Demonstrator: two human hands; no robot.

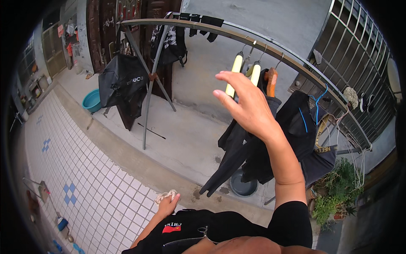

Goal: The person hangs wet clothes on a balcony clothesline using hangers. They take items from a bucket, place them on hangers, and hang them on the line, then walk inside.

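Observation:
My right hand is raised toward the drying rack's rail, its thumb and forefinger apart and nothing seen between them. Just behind it hang pale yellow padded hangers, partly covered by the hand. An orange-brown wooden hanger is on the same rail, further right. Dark clothes hang below and beyond my right wrist. Low at my left side, my left hand is closed around a small crumpled off-white cloth, whose folds stick out above the fingers.
The metal rack stands on crossed legs, with a black bag at its left end. A teal basin and a dark basin sit on the ground. Potted plants and a barred window are at right.

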